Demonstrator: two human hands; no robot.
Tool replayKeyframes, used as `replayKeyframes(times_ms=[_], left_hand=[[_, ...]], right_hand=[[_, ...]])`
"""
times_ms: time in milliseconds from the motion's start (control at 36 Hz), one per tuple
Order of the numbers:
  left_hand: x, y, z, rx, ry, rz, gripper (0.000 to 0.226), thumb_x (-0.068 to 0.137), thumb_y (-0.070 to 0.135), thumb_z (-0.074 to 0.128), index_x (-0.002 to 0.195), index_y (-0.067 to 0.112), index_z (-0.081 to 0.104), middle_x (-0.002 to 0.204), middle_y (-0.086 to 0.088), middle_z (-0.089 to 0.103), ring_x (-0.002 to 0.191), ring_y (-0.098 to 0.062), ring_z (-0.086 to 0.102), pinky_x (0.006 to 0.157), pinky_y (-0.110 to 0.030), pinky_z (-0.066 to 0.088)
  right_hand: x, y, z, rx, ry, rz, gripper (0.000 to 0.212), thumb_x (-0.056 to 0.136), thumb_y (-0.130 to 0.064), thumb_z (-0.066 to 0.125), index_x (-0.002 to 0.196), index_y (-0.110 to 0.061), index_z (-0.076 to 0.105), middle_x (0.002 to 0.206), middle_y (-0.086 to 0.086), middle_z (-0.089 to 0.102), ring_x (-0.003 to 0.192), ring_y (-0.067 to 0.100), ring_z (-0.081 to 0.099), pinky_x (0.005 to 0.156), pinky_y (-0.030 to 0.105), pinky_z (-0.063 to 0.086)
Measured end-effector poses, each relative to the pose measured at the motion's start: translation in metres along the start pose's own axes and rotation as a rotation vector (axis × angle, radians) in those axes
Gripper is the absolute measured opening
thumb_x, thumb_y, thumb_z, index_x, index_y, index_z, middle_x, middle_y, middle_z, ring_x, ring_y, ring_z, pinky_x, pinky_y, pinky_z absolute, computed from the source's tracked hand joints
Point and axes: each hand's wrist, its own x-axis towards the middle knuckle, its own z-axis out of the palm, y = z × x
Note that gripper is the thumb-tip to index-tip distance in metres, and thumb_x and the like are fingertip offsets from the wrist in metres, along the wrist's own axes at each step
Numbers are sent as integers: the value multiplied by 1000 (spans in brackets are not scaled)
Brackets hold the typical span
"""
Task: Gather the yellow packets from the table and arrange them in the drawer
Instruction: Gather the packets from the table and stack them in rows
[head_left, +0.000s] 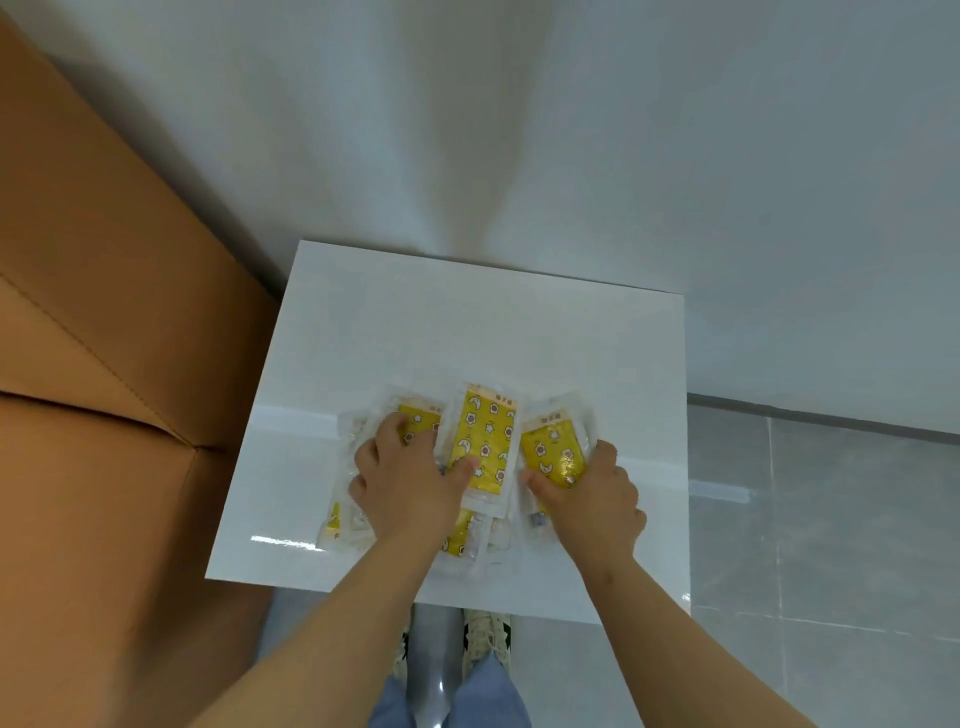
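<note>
Several yellow packets in clear wrappers lie in a loose pile on the white table (467, 322). The middle packet (485, 436) lies on top, upright to my view. My left hand (410, 483) rests flat on the left packets (415, 418), fingers spread, thumb touching the middle packet. My right hand (592, 499) curls around the lower edge of the right packet (550, 452), thumb on its front. More packets (460, 538) poke out beneath my hands. No drawer is in view.
A large brown cardboard box (104, 364) stands against the table's left side. A white wall (571, 130) rises behind the table. Grey floor tiles (831, 519) lie to the right. My shoes (488, 636) show below the table's near edge.
</note>
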Motion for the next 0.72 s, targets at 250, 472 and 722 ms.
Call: replayKeyframes(times_ms=[250, 472, 722], left_hand=[[4, 4, -5, 28, -47, -35, 52, 85, 55, 54, 128, 25, 51, 155, 4, 11, 141, -25, 10, 106, -45, 21], [0, 3, -8, -33, -21, 11, 55, 89, 46, 55, 133, 15, 47, 155, 2, 19, 142, -23, 16, 110, -46, 21], [-10, 7, -21, -41, -21, -2, 56, 89, 43, 56, 137, 18, 43, 149, 2, 35, 142, -22, 18, 110, -46, 26]], right_hand=[[-1, -3, -4, -19, 13, -70, 60, 81, -51, 65, 127, -17, 46, 150, 8, 21, 134, 32, 23, 100, 44, 36], [2, -3, -14, -4, -6, -99, 37, 87, -43, 59, 113, -17, 51, 111, 7, 57, 108, 28, 47, 83, 34, 39], [-5, -2, -23, 135, 4, -102, 26, 91, -40, 55, 98, -16, 59, 96, 3, 63, 95, 25, 58, 84, 36, 46]])
